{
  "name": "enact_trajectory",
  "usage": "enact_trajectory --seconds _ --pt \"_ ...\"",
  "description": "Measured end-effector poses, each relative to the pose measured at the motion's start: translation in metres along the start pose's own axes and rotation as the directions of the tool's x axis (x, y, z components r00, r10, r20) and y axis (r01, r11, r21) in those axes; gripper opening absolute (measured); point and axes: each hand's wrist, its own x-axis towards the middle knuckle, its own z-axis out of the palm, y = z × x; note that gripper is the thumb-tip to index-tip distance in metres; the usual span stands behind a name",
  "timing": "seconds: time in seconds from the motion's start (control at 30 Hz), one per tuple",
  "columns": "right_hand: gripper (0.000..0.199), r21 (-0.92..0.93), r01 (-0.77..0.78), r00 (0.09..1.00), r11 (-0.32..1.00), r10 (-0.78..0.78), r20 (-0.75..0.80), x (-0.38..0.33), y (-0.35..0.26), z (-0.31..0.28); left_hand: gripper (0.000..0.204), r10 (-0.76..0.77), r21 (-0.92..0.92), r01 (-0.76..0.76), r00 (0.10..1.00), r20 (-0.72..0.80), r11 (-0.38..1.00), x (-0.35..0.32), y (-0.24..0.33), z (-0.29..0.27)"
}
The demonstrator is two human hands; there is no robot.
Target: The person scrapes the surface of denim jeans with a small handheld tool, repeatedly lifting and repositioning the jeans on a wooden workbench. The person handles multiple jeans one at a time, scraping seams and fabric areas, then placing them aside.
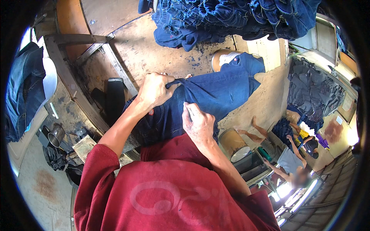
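A pair of dark blue jeans stretches across in front of me, one end near my body and the other out to the right. My left hand is closed on the upper edge of the jeans and pulls the cloth into a fold. Lower and to the right, my right hand pinches the denim between thumb and fingers. A small red and white round mark shows on the jeans beside my left wrist. The near part of the jeans is partly hidden by my left forearm and my red shirt.
A big heap of blue denim lies at the far side. Folded jeans rest at the left. A wooden frame stands left of my arm. At right are a dark garment pile, a round drum and people.
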Motion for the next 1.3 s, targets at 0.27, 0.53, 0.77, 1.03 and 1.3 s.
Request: enact_trajectory --seconds 0.27,0.53,0.77,1.03,1.3 --pt "0.008 0.005 -0.011 1.000 1.000 0.011 -0.010 0.001 0.002 -0.002 0.018 0.050 -0.032 -0.052 0.997 -0.057 0.998 -0.002 -0.005 0.005" --pt "0.007 -0.029 -0.147 0.979 0.989 0.150 0.135 -0.001 0.004 -0.020 0.033 -0.090 0.020 0.090 0.996 -0.006 0.996 -0.003 0.009 -0.011" --pt "0.033 0.366 -0.361 0.931 0.858 0.354 0.090 -0.027 0.049 -0.065 0.086 -0.343 0.135 0.498 0.746 -0.571 0.857 -0.150 0.072 -0.027" --pt "0.038 0.410 -0.152 0.987 0.899 0.161 0.013 -0.049 0.070 -0.081 0.086 -0.828 -0.529 0.637 0.431 -0.358 0.560 -0.218 0.074 0.063" --pt "0.016 0.501 -0.077 0.984 0.862 0.145 -0.098 -0.074 0.068 -0.106 0.048 -0.673 -0.993 0.117 0.735 0.079 0.012 -0.208 0.092 0.056"
